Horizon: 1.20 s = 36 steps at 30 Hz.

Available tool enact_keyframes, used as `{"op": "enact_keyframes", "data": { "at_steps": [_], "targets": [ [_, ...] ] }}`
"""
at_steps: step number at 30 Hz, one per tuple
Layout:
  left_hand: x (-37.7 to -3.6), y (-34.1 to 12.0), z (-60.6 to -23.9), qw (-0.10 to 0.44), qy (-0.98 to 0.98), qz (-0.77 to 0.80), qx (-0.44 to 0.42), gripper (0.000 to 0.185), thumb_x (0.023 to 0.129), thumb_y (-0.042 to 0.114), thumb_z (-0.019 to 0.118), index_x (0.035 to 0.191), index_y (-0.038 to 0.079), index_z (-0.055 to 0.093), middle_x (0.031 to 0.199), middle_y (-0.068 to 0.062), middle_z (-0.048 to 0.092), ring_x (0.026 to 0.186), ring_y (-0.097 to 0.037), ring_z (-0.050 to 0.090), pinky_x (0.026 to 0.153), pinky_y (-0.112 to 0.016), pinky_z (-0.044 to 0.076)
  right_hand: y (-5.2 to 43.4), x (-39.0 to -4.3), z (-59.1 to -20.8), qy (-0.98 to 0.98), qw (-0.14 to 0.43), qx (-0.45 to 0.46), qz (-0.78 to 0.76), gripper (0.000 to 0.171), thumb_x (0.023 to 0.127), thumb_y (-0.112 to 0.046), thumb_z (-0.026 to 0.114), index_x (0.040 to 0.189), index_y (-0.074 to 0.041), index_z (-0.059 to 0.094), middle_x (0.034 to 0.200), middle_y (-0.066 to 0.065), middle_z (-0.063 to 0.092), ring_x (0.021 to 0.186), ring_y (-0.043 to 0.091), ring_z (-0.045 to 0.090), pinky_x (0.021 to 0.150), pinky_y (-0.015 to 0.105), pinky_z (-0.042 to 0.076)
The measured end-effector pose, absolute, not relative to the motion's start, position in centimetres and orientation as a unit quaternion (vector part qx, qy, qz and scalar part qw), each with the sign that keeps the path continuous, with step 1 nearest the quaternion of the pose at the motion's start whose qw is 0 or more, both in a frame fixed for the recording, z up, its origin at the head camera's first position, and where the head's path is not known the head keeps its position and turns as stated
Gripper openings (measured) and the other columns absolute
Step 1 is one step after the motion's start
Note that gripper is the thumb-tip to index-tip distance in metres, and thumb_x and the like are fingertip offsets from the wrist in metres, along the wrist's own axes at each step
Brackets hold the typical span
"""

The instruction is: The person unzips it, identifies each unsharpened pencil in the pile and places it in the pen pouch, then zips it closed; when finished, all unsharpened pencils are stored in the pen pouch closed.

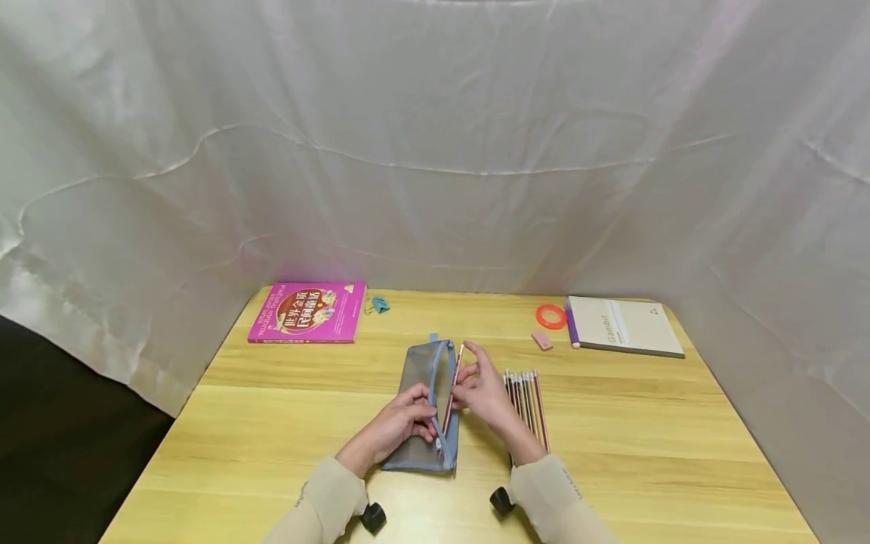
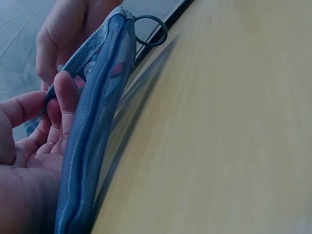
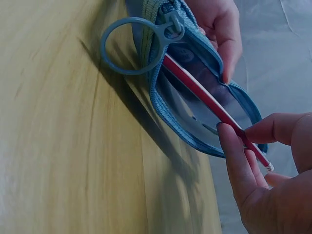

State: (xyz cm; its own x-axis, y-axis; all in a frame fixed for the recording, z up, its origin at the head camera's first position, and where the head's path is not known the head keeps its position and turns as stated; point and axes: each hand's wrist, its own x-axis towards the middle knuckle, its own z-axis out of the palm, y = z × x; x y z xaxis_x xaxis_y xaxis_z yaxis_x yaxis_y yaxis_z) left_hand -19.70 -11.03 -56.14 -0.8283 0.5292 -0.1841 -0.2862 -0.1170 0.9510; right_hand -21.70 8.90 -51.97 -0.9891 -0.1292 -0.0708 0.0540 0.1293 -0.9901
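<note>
A blue-grey mesh pencil case [image 1: 416, 370] lies on the table with its zip opening spread apart. My left hand [image 1: 396, 425] pinches the left edge of that opening between thumb and fingers. In my right hand [image 1: 484, 391], thumb and fingers pinch a red pencil [image 3: 200, 95] with a white stripe near its eraser end. The pencil's other end is inside the case, partly hidden by the fabric. A round zip-pull ring [image 3: 104, 48] hangs at the near end of the opening. Right of the case, partly behind my right forearm, lies a row of several pencils [image 1: 538, 400].
A pink book [image 1: 343, 321] lies at the back left, beside a teal clip [image 1: 380, 304]. Toward the back right are an orange tape ring [image 1: 539, 316], a pink eraser [image 1: 542, 340], a purple marker [image 1: 572, 325] and a pale notebook [image 1: 646, 325]. Grey curtains [image 1: 435, 211] surround the table.
</note>
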Motion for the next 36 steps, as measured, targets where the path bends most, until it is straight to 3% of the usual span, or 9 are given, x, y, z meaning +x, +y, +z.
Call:
{"op": "enact_keyframes", "data": {
  "at_steps": [10, 20, 24, 30, 36],
  "targets": [
    [-19.5, -10.5, -55.7, 0.255, 0.610, 0.744, 0.100, 0.017, 0.104, 0.008, 0.053, 0.115, -0.001, 0.045, 0.088, -0.003, 0.061, 0.076, -0.014, 0.063, 0.069, -0.026, 0.059, 8.5, -21.6, -51.8, 0.753, 0.055, -0.021, -0.656, 0.089, 0.081, 0.018, 0.069, 0.159, -0.007, 0.032, 0.107, 0.024, 0.061, 0.069, 0.018, 0.068, 0.066, 0.044, 0.066],
    [-19.5, -10.0, -55.2, 0.244, 0.612, 0.744, 0.113, 0.026, 0.104, 0.008, 0.050, 0.121, -0.009, 0.040, 0.088, -0.002, 0.061, 0.076, -0.013, 0.062, 0.068, -0.026, 0.059, 8.4, -21.7, -51.4, 0.769, 0.041, -0.021, -0.638, 0.089, 0.079, 0.017, 0.070, 0.158, -0.009, 0.036, 0.105, 0.020, 0.064, 0.069, 0.017, 0.070, 0.062, 0.037, 0.065],
    [-19.6, -9.9, -55.3, 0.239, 0.611, 0.746, 0.113, 0.026, 0.104, 0.008, 0.051, 0.120, -0.009, 0.041, 0.087, -0.002, 0.061, 0.075, -0.013, 0.062, 0.068, -0.026, 0.059, 8.3, -21.8, -51.5, 0.778, 0.033, -0.030, -0.627, 0.090, 0.078, 0.015, 0.071, 0.157, -0.009, 0.037, 0.105, 0.018, 0.065, 0.069, 0.016, 0.070, 0.061, 0.036, 0.064],
    [-19.4, -9.4, -55.7, 0.231, 0.606, 0.754, 0.103, 0.017, 0.103, 0.010, 0.053, 0.116, 0.001, 0.047, 0.087, -0.001, 0.062, 0.074, -0.013, 0.062, 0.067, -0.026, 0.058, 8.2, -21.8, -51.6, 0.795, 0.031, -0.050, -0.604, 0.090, 0.078, 0.012, 0.073, 0.157, -0.009, 0.038, 0.104, 0.015, 0.065, 0.072, 0.017, 0.071, 0.059, 0.035, 0.063],
    [-19.2, -9.3, -55.6, 0.218, 0.601, 0.761, 0.111, 0.030, 0.104, 0.010, 0.052, 0.125, -0.007, 0.041, 0.091, 0.000, 0.063, 0.075, -0.011, 0.062, 0.066, -0.025, 0.057, 8.3, -21.8, -51.9, 0.792, 0.032, -0.036, -0.609, 0.093, 0.077, 0.012, 0.072, 0.159, -0.009, 0.033, 0.104, 0.018, 0.065, 0.070, 0.017, 0.070, 0.062, 0.039, 0.064]
  ]
}}
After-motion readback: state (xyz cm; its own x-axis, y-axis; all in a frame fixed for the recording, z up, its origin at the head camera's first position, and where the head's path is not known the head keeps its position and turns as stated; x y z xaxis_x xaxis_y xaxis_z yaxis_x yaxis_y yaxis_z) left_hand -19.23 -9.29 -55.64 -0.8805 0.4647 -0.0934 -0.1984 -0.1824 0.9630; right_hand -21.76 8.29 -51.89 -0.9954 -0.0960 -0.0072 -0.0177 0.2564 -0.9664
